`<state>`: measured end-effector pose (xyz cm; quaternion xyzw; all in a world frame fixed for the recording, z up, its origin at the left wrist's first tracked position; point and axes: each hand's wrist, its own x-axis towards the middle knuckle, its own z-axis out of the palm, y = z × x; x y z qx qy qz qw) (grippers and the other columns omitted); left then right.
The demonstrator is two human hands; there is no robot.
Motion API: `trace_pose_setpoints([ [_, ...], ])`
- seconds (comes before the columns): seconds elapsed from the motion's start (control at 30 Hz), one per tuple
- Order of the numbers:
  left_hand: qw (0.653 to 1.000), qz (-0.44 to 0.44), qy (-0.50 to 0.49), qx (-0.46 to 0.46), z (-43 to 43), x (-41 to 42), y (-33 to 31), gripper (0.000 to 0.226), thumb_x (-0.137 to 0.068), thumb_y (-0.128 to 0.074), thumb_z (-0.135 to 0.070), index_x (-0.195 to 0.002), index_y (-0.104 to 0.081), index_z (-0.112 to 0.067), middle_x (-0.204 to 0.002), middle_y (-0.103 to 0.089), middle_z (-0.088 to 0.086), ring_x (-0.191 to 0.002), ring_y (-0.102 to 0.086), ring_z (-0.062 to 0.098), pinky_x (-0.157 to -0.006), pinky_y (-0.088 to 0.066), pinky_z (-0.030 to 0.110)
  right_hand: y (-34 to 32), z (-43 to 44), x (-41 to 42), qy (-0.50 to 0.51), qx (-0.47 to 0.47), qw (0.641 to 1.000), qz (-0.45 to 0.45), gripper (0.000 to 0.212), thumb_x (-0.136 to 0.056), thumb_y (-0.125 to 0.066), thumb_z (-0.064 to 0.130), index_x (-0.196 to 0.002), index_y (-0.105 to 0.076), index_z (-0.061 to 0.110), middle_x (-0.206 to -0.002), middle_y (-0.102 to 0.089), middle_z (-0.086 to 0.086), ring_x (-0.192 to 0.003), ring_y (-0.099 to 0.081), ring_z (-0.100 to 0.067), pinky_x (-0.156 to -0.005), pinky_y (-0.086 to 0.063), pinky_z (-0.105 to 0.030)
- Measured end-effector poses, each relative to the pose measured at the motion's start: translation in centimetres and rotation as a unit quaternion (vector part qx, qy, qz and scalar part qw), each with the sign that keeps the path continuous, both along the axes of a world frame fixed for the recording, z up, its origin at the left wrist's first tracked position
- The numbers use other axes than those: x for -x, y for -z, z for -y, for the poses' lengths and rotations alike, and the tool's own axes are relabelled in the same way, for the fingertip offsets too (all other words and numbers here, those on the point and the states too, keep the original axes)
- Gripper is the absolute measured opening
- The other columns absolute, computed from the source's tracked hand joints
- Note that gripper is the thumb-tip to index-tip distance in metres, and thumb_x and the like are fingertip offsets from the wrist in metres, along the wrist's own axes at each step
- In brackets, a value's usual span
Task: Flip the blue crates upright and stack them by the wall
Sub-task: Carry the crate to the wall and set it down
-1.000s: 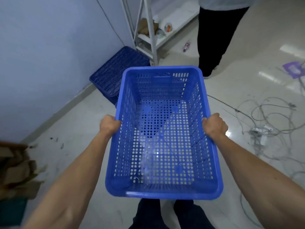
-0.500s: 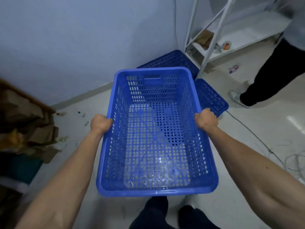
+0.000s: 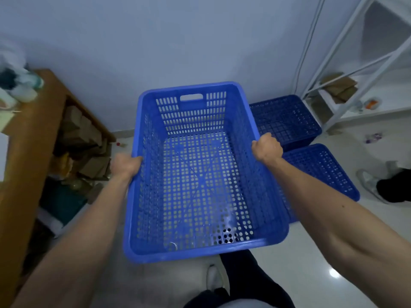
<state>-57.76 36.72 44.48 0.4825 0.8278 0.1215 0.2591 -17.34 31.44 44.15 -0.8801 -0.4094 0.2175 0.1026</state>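
Note:
I carry an upright blue perforated crate (image 3: 200, 174) in front of me, its open top facing up and its far end close to the pale wall (image 3: 178, 41). My left hand (image 3: 125, 165) grips the left long rim, my right hand (image 3: 266, 147) grips the right long rim. Two more blue crates lie upside down on the floor to the right: one (image 3: 287, 118) against the wall, the other (image 3: 320, 172) nearer to me and partly hidden behind my right forearm.
A wooden table (image 3: 29, 152) with cardboard beneath it stands at the left. A white metal shelf frame (image 3: 347, 63) stands at the right by the wall. Another person's shoe and dark trouser leg (image 3: 378, 185) are at the far right. My own feet show below the crate.
I have turned left with the crate, so the wall now lies straight ahead. The overturned crates, the shelf and the other person have slid to the right of the view.

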Motion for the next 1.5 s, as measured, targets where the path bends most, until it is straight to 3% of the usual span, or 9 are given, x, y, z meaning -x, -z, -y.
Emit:
trace_pose_setpoints([
  [0.37, 0.995, 0.021, -0.061, 0.070, -13.0, 0.0, 3.2, 0.037, -0.080, -0.068, -0.034, -0.096, -0.073, -0.001, -0.099, -0.070, 0.018, -0.089, -0.067, 0.035, -0.079, -0.057, 0.042, 5.2, -19.1, 0.1, -0.078, 0.071, 0.994, -0.015, 0.049, -0.098, -0.050, 0.035, -0.128, -0.044, -0.004, -0.125, -0.059, -0.023, -0.112, -0.059, -0.041, -0.084, -0.048, -0.043],
  [0.5, 0.990, 0.041, -0.071, 0.115, -16.6, 0.7, 5.5, 0.037, -0.085, -0.065, -0.032, -0.098, -0.072, 0.002, -0.101, -0.070, 0.020, -0.093, -0.067, 0.035, -0.080, -0.055, 0.039, 6.4, -24.3, 1.0, -0.104, 0.108, 0.989, -0.006, 0.052, -0.099, -0.049, 0.034, -0.133, -0.040, -0.004, -0.131, -0.055, -0.024, -0.119, -0.056, -0.042, -0.092, -0.048, -0.045],
  [0.77, 0.981, 0.042, -0.078, 0.171, -23.8, 4.2, 12.4, 0.037, -0.086, -0.063, -0.028, -0.108, -0.072, -0.001, -0.110, -0.070, 0.021, -0.102, -0.067, 0.036, -0.087, -0.053, 0.039, 11.9, -34.4, 5.3, -0.128, 0.143, 0.980, 0.047, 0.049, -0.100, -0.050, 0.033, -0.133, -0.040, -0.003, -0.133, -0.054, -0.023, -0.121, -0.055, -0.041, -0.092, -0.046, -0.046],
  [0.87, 0.977, 0.047, -0.091, 0.188, -26.6, 5.4, 15.9, 0.039, -0.084, -0.064, -0.029, -0.109, -0.072, -0.001, -0.110, -0.070, 0.021, -0.101, -0.068, 0.034, -0.082, -0.053, 0.037, 15.1, -38.4, 6.7, -0.138, 0.145, 0.978, 0.066, 0.050, -0.099, -0.051, 0.030, -0.134, -0.041, -0.004, -0.133, -0.054, -0.023, -0.121, -0.055, -0.041, -0.091, -0.047, -0.045],
  [1.07, 0.963, 0.092, -0.134, 0.216, -29.2, 6.2, 24.5, 0.035, -0.088, -0.064, -0.024, -0.103, -0.070, 0.007, -0.104, -0.070, 0.024, -0.097, -0.068, 0.034, -0.070, -0.047, 0.037, 22.8, -44.4, 8.2, -0.188, 0.165, 0.965, 0.074, 0.043, -0.098, -0.053, 0.026, -0.129, -0.043, -0.003, -0.130, -0.053, -0.021, -0.115, -0.057, -0.041, -0.076, -0.038, -0.038],
  [1.2, 0.952, 0.097, -0.173, 0.234, -28.8, 5.8, 30.2, 0.044, -0.092, -0.062, -0.033, -0.108, -0.069, 0.007, -0.108, -0.070, 0.025, -0.103, -0.067, 0.035, -0.086, -0.050, 0.038, 28.1, -47.3, 9.0, -0.224, 0.180, 0.953, 0.095, 0.039, -0.098, -0.053, 0.024, -0.127, -0.043, -0.001, -0.132, -0.052, -0.021, -0.115, -0.057, -0.041, -0.077, -0.040, -0.038],
  [1.3, 0.940, 0.115, -0.195, 0.257, -28.6, 5.1, 34.0, 0.047, -0.090, -0.061, -0.038, -0.108, -0.070, 0.004, -0.104, -0.072, 0.022, -0.096, -0.070, 0.032, -0.085, -0.053, 0.034, 31.5, -49.5, 9.5, -0.249, 0.181, 0.944, 0.118, 0.043, -0.097, -0.053, 0.021, -0.132, -0.041, -0.001, -0.134, -0.052, -0.021, -0.119, -0.057, -0.040, -0.088, -0.047, -0.042],
  [1.37, 0.925, 0.150, -0.237, 0.254, -28.4, 4.5, 37.2, 0.042, -0.086, -0.065, -0.032, -0.104, -0.069, 0.005, -0.101, -0.072, 0.022, -0.088, -0.072, 0.033, -0.085, -0.058, 0.040, 33.6, -51.2, 10.1, -0.265, 0.185, 0.938, 0.123, 0.049, -0.095, -0.052, 0.017, -0.139, -0.038, -0.001, -0.136, -0.052, -0.022, -0.121, -0.056, -0.041, -0.093, -0.047, -0.045],
  [1.5, 0.884, 0.238, -0.322, 0.243, -27.9, 2.5, 42.0, 0.033, -0.085, -0.068, -0.021, -0.106, -0.065, 0.004, -0.101, -0.071, 0.022, -0.082, -0.072, 0.034, -0.075, -0.061, 0.045, 37.2, -54.5, 10.8, -0.277, 0.169, 0.937, 0.131, 0.040, -0.092, -0.049, 0.009, -0.131, -0.046, 0.002, -0.135, -0.054, -0.019, -0.120, -0.057, -0.040, -0.093, -0.047, -0.046],
])
